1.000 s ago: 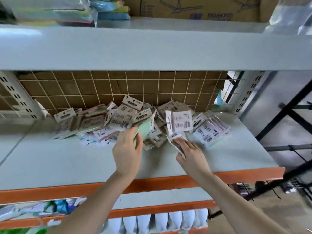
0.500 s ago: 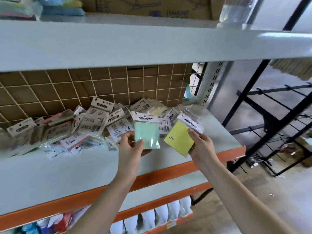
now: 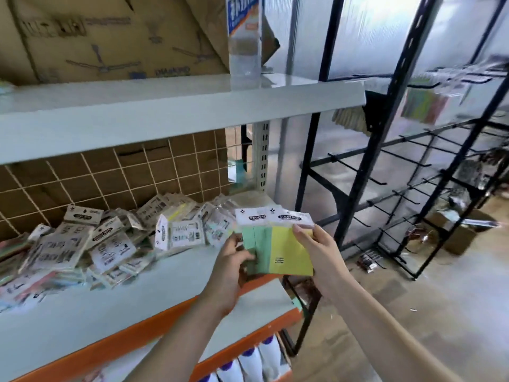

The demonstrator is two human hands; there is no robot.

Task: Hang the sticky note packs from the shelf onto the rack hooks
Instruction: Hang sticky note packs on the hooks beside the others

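Observation:
My left hand (image 3: 230, 261) grips a green sticky note pack (image 3: 256, 244) by its left edge. My right hand (image 3: 316, 253) holds a yellow sticky note pack (image 3: 289, 255) at its right edge. The yellow pack overlaps the green one, and both are held upright over the right front corner of the grey shelf (image 3: 82, 307). A heap of several more packs (image 3: 110, 238) lies at the back of that shelf. The black rack (image 3: 366, 164) with thin hooks (image 3: 355, 168) stands to the right, some distance from both hands.
An upper shelf (image 3: 165, 108) carries cardboard boxes (image 3: 110, 37). A few packs hang blurred at the rack's top right (image 3: 424, 106). White bottles (image 3: 256, 362) sit below the orange shelf edge. Boxes and clutter lie on the floor behind the rack (image 3: 462, 232).
Both hands lifted a pack from the heap, green in the left, yellow in the right, and brought them together. The view swung right, bringing the black rack into sight.

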